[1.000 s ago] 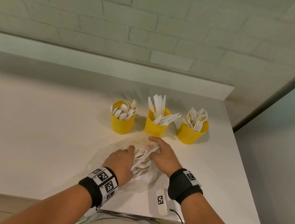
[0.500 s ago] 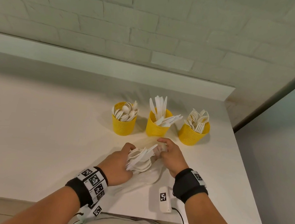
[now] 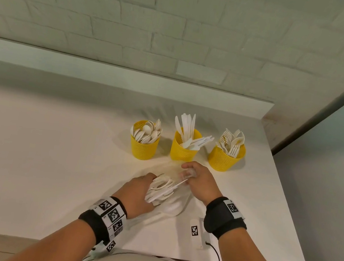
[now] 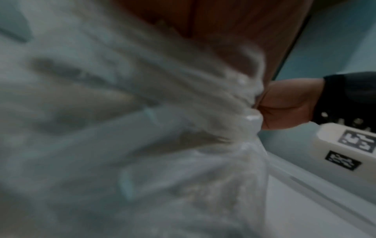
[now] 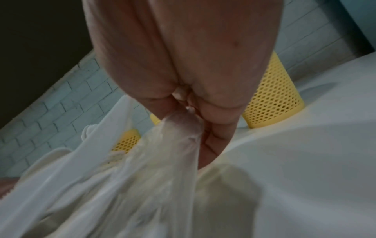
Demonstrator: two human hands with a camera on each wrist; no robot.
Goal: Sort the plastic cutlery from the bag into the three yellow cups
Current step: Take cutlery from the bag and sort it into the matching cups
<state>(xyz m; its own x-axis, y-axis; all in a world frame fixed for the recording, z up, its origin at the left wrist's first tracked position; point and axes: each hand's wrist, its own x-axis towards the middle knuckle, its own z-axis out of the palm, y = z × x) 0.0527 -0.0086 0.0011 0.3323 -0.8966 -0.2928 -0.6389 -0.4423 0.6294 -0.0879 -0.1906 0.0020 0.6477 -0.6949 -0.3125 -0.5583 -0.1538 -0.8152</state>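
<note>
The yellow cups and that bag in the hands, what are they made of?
The yellow cups look like matte moulded plastic: their walls are a grid of small holes. The bag seems thin clear plastic film: glossy, crinkled, showing the white cutlery through it.

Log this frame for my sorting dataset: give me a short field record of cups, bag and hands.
surface: white table
left cup: yellow, holds spoons
middle cup: yellow, holds knives
right cup: yellow, holds forks
bag: clear plastic, on the table in front of the cups
cutlery bundle: white, unsorted, at the bag's mouth
left hand: grips the cutlery bundle
right hand: fingers pinch the bag's edge
other: white tagged device with a cable, near the table's front edge
</note>
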